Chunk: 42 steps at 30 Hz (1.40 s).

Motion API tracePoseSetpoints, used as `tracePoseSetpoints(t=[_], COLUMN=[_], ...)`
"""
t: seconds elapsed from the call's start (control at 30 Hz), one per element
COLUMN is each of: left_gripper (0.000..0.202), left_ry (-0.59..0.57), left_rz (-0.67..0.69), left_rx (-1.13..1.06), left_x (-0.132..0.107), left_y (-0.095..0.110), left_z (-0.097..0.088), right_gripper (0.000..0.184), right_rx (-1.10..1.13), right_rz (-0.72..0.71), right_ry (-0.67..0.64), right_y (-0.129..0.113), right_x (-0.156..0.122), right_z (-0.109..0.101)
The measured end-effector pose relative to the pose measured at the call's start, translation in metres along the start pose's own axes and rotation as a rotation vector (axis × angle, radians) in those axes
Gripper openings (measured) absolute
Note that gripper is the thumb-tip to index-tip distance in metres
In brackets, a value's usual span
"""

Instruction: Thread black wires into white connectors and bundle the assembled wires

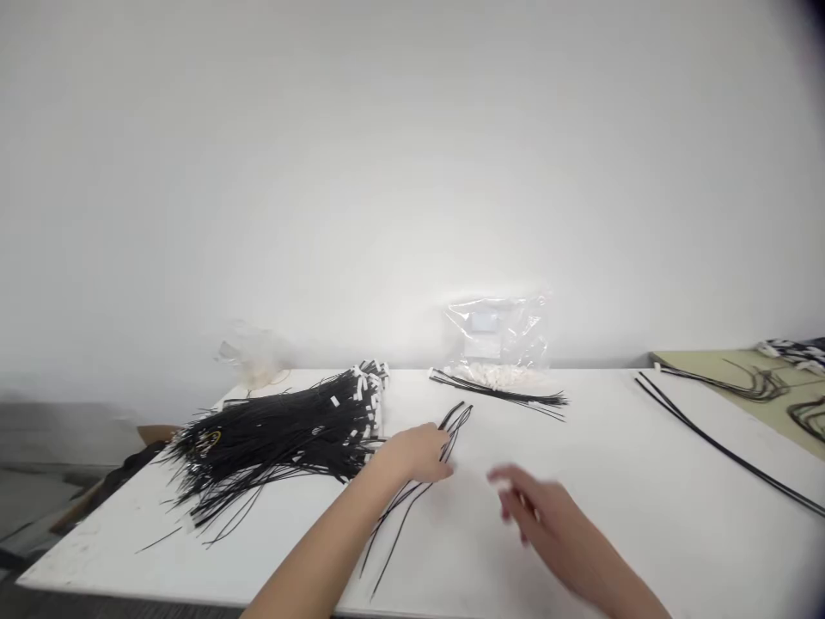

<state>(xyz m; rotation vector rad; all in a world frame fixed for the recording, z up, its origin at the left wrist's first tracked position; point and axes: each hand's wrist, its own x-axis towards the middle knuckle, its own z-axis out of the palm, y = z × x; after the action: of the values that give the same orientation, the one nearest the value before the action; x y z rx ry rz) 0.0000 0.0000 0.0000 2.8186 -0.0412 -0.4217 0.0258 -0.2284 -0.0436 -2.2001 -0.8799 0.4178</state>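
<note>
Over table (670, 524), outstretched left grip (422, 452) clasping black wires (453, 413), right grip (536, 509) loosely curled, empty

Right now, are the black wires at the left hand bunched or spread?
Spread at the near end: below the left hand, the black wires fan apart over the white table.

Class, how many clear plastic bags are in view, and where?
2: one crumpled plastic bag, at left behind the large black wire pile; one upright plastic bag, behind the small black wire bundle. More may be hidden.
</note>
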Motion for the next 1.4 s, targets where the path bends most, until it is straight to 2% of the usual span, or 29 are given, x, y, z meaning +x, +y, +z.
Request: tracePoseSetpoints(t=[0.1,0.2,0.3,0.37,0.4,0.47,0.57,0.63,0.7,0.77,0.87,0.97,1.07,1.17,1.27,1.4], left_gripper=[0.038,0.039,0.047,0.043,0.038,0.031,0.029,0.032,0.041,0.047,0.044,0.036,0.026,0.023,0.022,0.023], left_ry=[-0.035,-0.142,-0.351,-0.409,-0.373,-0.187,0.137,0.242,0.285,0.287,0.312,0.366,0.410,0.516,0.643,0.704], left_rz=[-0.016,-0.031,-0.094,-0.068,-0.046,-0.050,-0.191,-0.273,-0.297,-0.256,-0.134,-0.025,0.095,0.157,0.179,0.259], left_rx=[-0.027,-0.257,-0.732,-1.005,-1.091,-1.189,-1.277,-1.348,-1.405,-1.425,-1.420,-1.546,-1.694,-1.744,-1.792,-1.953], left_x=[0.009,0.016,0.021,0.024,0.024,0.026,0.028,0.030,0.032,0.033,0.033,0.029,0.022,0.016,0.015,0.015], left_y=[0.008,0.010,0.010,0.007,0.005,-0.002,-0.013,-0.018,-0.022,-0.024,-0.025,-0.027,-0.030,-0.034,-0.041,-0.051], left_z=[0.000,0.002,0.005,0.008,0.010,0.013,0.020,0.025,0.028,0.029,0.028,0.019,0.006,-0.003,-0.006,-0.009], right_gripper=[0.036,0.030,0.024,0.023,0.023,0.023,0.025,0.029,0.033,0.035,0.034,0.035,0.030,0.021,0.017,0.017], right_rx=[-0.021,-0.033,-0.020,-0.002,0.012,0.074,0.286,0.487,0.670,0.803,0.985,1.139,1.092,0.991,0.915,0.887], right_rz=[0.067,0.052,0.027,0.010,-0.001,-0.024,-0.026,0.007,0.011,-0.035,-0.074,-0.035,-0.003,-0.078,-0.142,-0.122], right_ry=[0.056,0.091,0.130,0.128,0.124,0.130,0.168,0.158,0.108,0.034,-0.066,-0.116,-0.184,-0.295,-0.384,-0.414], right_y=[-0.004,0.002,0.012,0.017,0.019,0.021,0.019,0.014,0.006,-0.002,-0.014,-0.021,-0.024,-0.025,-0.026,-0.027], right_x=[0.082,0.140,0.154,0.149,0.145,0.141,0.141,0.141,0.138,0.131,0.121,0.115,0.112,0.109,0.105,0.100], right_z=[-0.012,-0.007,0.007,0.014,0.017,0.020,0.022,0.021,0.020,0.017,0.012,0.010,0.010,0.011,0.011,0.011])
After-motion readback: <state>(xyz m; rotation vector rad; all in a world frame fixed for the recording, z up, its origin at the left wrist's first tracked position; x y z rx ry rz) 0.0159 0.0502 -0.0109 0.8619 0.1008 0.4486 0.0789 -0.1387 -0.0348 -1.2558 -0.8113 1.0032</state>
